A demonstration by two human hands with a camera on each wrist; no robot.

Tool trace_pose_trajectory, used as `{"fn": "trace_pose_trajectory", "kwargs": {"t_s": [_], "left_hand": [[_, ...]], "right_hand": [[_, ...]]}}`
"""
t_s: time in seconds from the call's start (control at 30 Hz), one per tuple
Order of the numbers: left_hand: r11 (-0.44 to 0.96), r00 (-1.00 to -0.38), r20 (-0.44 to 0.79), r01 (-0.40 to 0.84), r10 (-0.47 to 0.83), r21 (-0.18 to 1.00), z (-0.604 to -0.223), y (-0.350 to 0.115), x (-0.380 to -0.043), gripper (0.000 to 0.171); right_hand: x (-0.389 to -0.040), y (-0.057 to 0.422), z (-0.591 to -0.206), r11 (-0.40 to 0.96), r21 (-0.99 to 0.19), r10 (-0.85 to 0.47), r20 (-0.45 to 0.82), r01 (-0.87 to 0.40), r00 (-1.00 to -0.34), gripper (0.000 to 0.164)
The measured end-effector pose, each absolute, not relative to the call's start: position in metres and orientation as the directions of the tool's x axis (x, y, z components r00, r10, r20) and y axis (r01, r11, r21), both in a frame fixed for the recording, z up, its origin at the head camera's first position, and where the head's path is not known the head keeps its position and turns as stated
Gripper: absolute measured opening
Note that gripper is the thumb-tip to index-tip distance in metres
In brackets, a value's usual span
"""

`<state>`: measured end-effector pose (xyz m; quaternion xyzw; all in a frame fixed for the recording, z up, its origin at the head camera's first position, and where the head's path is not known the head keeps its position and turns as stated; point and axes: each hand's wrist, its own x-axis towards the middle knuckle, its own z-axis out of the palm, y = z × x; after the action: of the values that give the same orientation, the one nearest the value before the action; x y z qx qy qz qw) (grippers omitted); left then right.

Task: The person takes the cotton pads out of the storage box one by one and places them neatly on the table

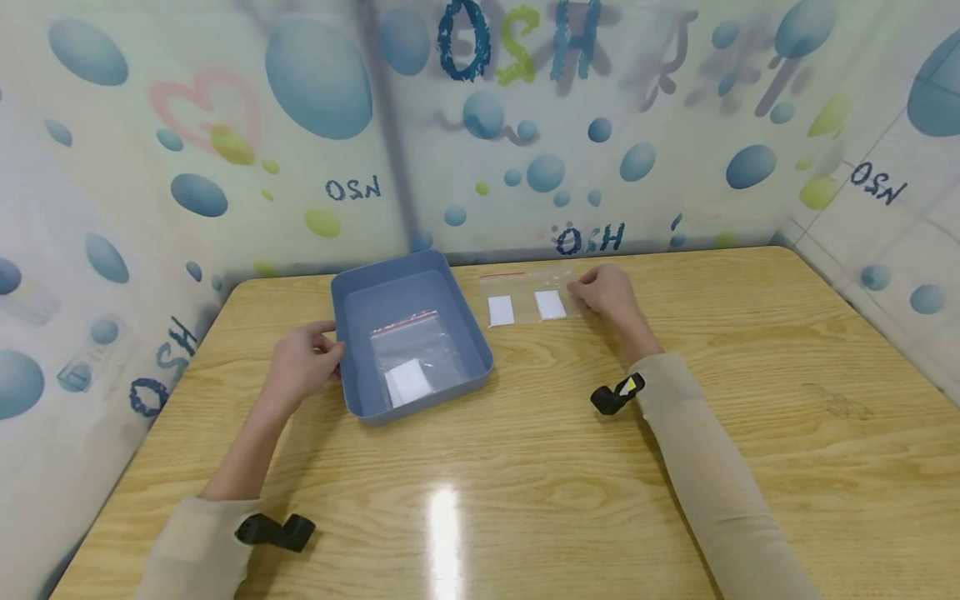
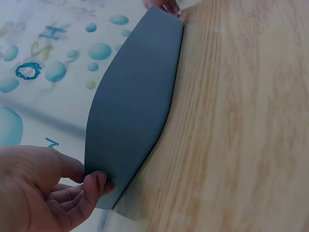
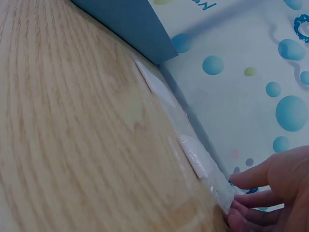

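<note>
A blue-grey plastic tray (image 1: 468, 350) sits on the table, a clear zip bag (image 1: 442, 350) with a red seal line and a white rectangle lying inside it. My left hand (image 1: 303, 358) grips the tray's left wall, its fingers curled against the outside in the left wrist view. To the right of the tray, clear zip bag plastic (image 1: 525, 304) with two white rectangles lies flat; whether this is one bag or two overlapping, I cannot tell. At its right edge, my right hand (image 1: 609, 293) pinches the plastic between thumb and fingers.
The wooden table (image 1: 540, 483) carries everything and meets a wall (image 1: 660, 108) with a bubble pattern close behind the tray and bags. Small black devices (image 1: 276, 532) are fixed at both wrists.
</note>
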<state>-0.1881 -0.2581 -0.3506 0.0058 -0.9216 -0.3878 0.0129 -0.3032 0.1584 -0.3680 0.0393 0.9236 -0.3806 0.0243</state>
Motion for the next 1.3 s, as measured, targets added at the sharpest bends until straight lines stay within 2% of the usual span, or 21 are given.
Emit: {"fn": "trace_pose_trajectory", "kwargs": {"t_s": [0.37, 0.63, 1.3], "left_hand": [[0.708, -1.000, 0.025, 0.013, -0.007, 0.706, -0.351, -0.259, -0.188, 0.047], [0.711, -1.000, 0.015, 0.008, -0.004, 0.704, -0.351, -0.261, -0.189, 0.048], [0.701, -1.000, 0.010, 0.011, 0.004, 0.713, -0.351, -0.261, -0.189, 0.049]], "right_hand": [[-0.299, 0.157, -0.353, 0.740, -0.664, 0.022, -0.133, 0.106, -0.991, 0.040], [-0.297, 0.148, -0.340, 0.751, -0.660, -0.046, -0.042, -0.007, -0.998, 0.041], [-0.272, 0.110, -0.318, 0.685, -0.722, -0.131, 0.011, -0.098, -0.991, 0.038]]}}
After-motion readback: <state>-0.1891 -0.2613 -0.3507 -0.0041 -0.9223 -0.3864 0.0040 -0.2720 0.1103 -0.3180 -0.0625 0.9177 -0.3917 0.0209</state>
